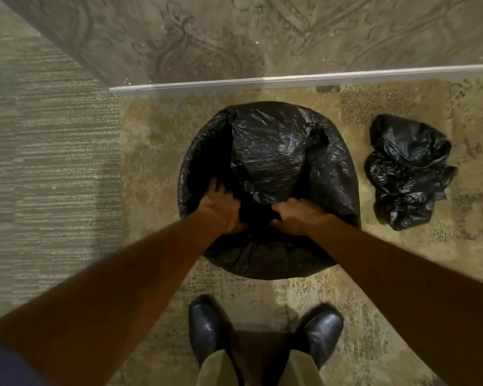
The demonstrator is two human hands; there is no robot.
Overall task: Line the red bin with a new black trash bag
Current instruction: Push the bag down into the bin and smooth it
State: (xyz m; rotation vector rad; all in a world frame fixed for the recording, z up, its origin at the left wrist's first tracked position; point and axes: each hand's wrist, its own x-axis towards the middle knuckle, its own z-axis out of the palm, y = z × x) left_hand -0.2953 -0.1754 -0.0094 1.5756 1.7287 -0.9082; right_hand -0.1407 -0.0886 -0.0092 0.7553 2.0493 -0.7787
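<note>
— where's the black bag (pixel 276 151)?
— draped over the bin by the wall, hiding it.
— and the hands?
— left hand (pixel 221 207) and right hand (pixel 299 215) both gripping its near edge; crumpled bag (pixel 407 171) lying just right.

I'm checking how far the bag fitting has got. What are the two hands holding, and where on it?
Both the left hand and right hand grip the black trash bag at its near edge, over the bin's near side.
</note>
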